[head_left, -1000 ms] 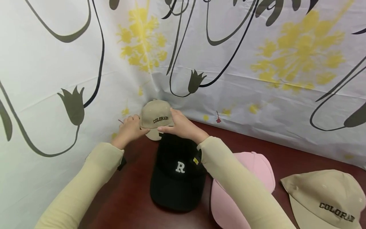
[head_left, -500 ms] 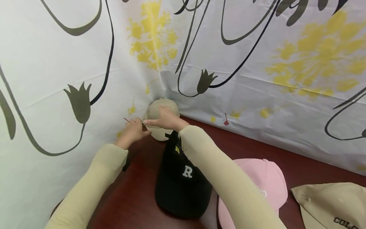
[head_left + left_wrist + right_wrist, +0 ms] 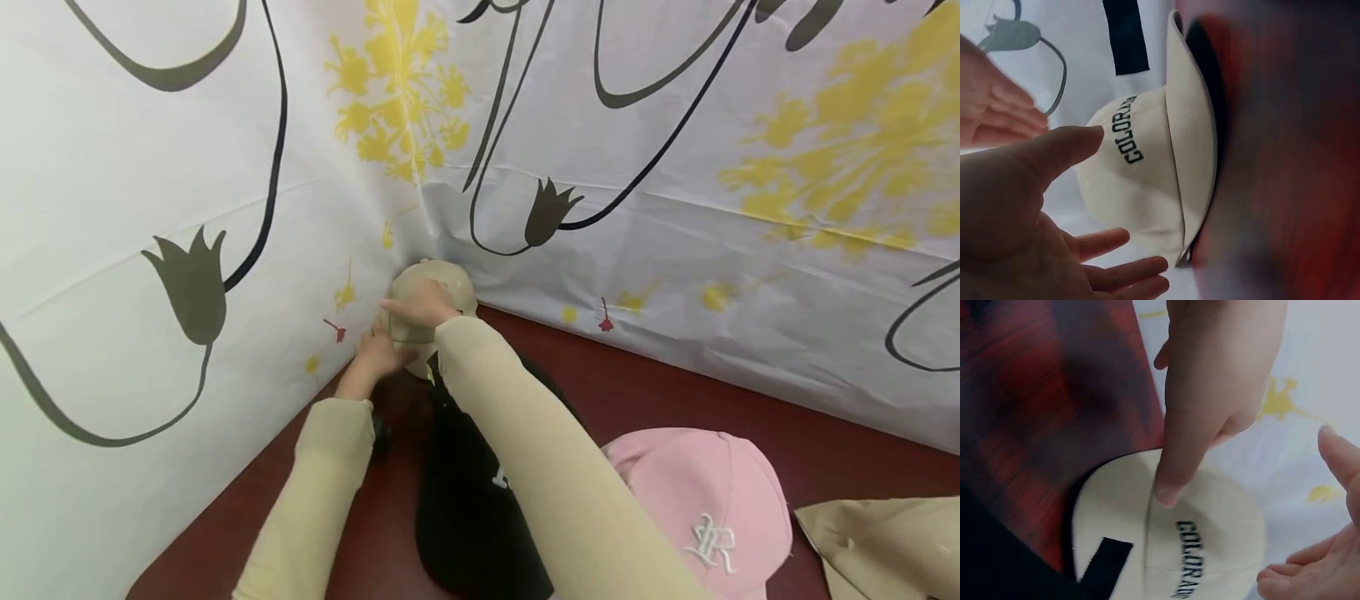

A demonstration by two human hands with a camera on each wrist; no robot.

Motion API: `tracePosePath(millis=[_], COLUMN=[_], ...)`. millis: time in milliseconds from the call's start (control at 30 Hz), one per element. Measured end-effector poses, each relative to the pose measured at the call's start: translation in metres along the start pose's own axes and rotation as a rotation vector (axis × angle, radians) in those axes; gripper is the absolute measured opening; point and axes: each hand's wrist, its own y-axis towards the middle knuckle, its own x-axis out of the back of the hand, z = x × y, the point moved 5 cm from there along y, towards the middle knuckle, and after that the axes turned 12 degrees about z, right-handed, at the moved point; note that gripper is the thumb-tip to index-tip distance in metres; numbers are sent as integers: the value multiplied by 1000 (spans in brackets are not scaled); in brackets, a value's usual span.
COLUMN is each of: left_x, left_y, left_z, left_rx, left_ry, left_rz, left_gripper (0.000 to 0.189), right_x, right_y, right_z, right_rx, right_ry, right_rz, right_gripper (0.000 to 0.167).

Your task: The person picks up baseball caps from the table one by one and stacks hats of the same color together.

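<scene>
A beige baseball cap lettered COLORADO (image 3: 1141, 187) sits upright in the corner where two patterned cloth walls meet. My left hand (image 3: 375, 358) is at its left side, fingers spread and thumb extended; in the right wrist view that thumb (image 3: 1169, 487) overlaps the seam between crown and brim, and contact is unclear. My right hand (image 3: 427, 304) is in front of the crown with its fingers extended, hiding most of the lettering from the head view. Right beside the beige cap lies a black cap (image 3: 457, 517) with a white letter, partly covered by my right sleeve.
A pink cap (image 3: 697, 492) with a white R emblem lies to the right on the dark red table (image 3: 600, 367). Farther right, a second beige cap (image 3: 892, 542) is cut off by the frame. White cloth walls (image 3: 660, 275) with flower prints enclose the left and back.
My right hand has crossed from the cap's right side to its front left, near my left hand. My left hand has shifted right, towards the brim. The head view has turned slightly.
</scene>
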Motion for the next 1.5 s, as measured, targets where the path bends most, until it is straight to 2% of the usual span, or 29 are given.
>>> tracePosePath(millis=[67, 100, 133, 167, 200, 233, 300, 367, 433, 467, 500, 600, 633, 667, 800, 867, 1033, 1167, 1267, 1333, 1500], left_x=[-5, -7, -9, -8, -10, -11, -13, -15, -17, -18, -20, -28, -31, -34, -42, -43, -49, -53, -55, -56, -51], left_y=[0, -4, -9, -22, -28, -35, -46, -52, -55, -55, -55, -53, -53, -52, -51, -52, -51, -50, -48, -47, -45], left_z=[4, 4, 3, -6, -9, -11, -16, -22, -31, -36, -42, -63, -70, -77, -97, -104, -116, -118, -119, -119, -115], left_rx=[44, 77, 101, 152, 164, 178, 201, 204, 212, 215, 218, 217, 214, 211, 214, 218, 213, 220, 224, 220, 219], left_ry=[-41, -66, -88, -105, -116, -129, -152, -146, -142, -138, -130, -115, -114, -116, -145, -157, -170, -184, -194, -202, -239], left_rz=[11, 21, 25, 49, 50, 45, 44, 26, 13, 11, 6, 7, 6, 3, -18, -27, -22, -27, -28, -33, -92], left_gripper=[100, 101, 101, 96, 93, 91, 88, 86, 84, 83, 80, 74, 72, 71, 68, 67, 68, 70, 72, 72, 68], right_x=[-6, -11, -15, -19, -23, -26, -30, -27, -22, -20, -17, -8, -4, -3, 1, 0, 3, 1, 2, 4, 2], right_y=[8, 18, 23, 30, 35, 42, 46, 37, 29, 20, 15, 2, -9, -13, -17, -8, -3, 4, 1, -4, -8], right_z=[-10, -20, -26, -32, -38, -42, -48, -50, -58, -63, -69, -89, -92, -99, -125, -138, -158, -175, -175, -171, -171], right_rx=[-67, -85, -113, -145, -179, -162, -221, -296, -327, -394, -416, -442, -463, -480, -476, -461, -482, -459, -424, -408, -486], right_ry=[83, 118, 150, 158, 156, 91, 13, -48, -116, -73, -45, 15, 64, 105, 198, 231, 333, 321, 226, 211, 264], right_rz=[-18, -44, -48, -45, -39, -52, -41, 8, 24, 65, 84, 125, 128, 139, 169, 184, 189, 205, 221, 232, 225], right_gripper=[80, 89, 94, 97, 102, 101, 101, 96, 93, 96, 99, 101, 105, 107, 107, 106, 111, 115, 116, 115, 127])
